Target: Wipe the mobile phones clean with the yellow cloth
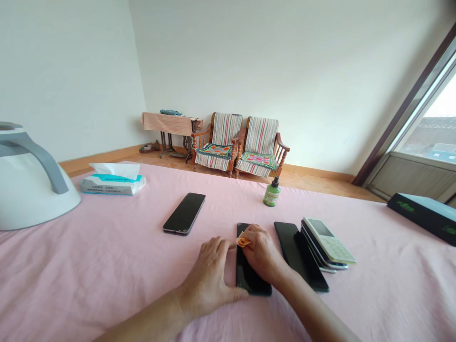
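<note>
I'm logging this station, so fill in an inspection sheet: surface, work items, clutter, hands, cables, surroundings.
Surface: pink cloth, creased.
Work items: black smartphone beneath the right hand; second smartphone to its left; third smartphone to its right, beside a phone stack topped by a white keypad phone.
Clutter: green bottle, tissue pack, kettle, black box.
Hands: right presses an orange cloth to the screen; left hand at the phone's left edge.
Cables: nothing seen.
Surroundings: two wooden armchairs, draped table, window.

Phone on tblcloth under R hand; 2nd phone back L, phone stack R, bottle behind, kettle far L.
</note>
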The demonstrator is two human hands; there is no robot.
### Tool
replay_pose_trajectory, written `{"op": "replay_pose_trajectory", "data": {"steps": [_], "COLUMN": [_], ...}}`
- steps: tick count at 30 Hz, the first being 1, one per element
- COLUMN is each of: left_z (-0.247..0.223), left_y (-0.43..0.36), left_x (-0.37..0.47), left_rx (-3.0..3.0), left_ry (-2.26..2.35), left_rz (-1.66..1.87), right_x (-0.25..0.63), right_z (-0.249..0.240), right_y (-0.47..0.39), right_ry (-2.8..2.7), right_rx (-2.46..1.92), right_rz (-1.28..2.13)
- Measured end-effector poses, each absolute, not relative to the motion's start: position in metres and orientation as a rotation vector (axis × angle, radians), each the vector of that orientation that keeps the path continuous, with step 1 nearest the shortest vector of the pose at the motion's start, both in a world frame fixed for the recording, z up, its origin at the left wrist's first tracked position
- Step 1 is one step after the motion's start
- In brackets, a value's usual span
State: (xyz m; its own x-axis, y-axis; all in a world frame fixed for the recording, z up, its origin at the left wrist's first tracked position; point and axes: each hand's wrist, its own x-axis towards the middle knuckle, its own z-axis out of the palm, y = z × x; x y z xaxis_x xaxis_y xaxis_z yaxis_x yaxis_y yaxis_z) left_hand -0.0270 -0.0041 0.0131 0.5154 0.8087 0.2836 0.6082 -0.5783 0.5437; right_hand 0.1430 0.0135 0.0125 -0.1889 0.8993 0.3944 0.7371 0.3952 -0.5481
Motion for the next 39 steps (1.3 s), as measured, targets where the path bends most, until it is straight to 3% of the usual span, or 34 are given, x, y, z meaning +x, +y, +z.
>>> {"op": "replay_pose_trajectory", "data": {"steps": [8, 16, 23, 29, 39], "left_z": [0.01, 0.018, 0.018, 0.019, 0.016], "left_y": [0.002, 0.001, 0.002, 0.004, 0.005], "left_x": [-0.03, -0.03, -0.031, -0.032, -0.031], "left_rx": [2.49, 2.5, 2.503, 2.519, 2.519], "left_ry": [1.039, 1.058, 1.033, 1.02, 1.025], "left_rz": [0.651, 0.569, 0.548, 0.517, 0.506], "right_x": [0.146, 0.172, 0.175, 0.193, 0.193], "right_z": [0.014, 0.01, 0.018, 0.009, 0.016], "right_y": [-0.05, -0.006, -0.025, 0.009, -0.006], "right_ry": [-2.016, -1.995, -2.092, -1.979, -2.021], "right_rx": [-1.333, -1.458, -1.401, -1.476, -1.462], "right_rz": [0.521, 0.274, 0.498, 0.245, 0.326]}}
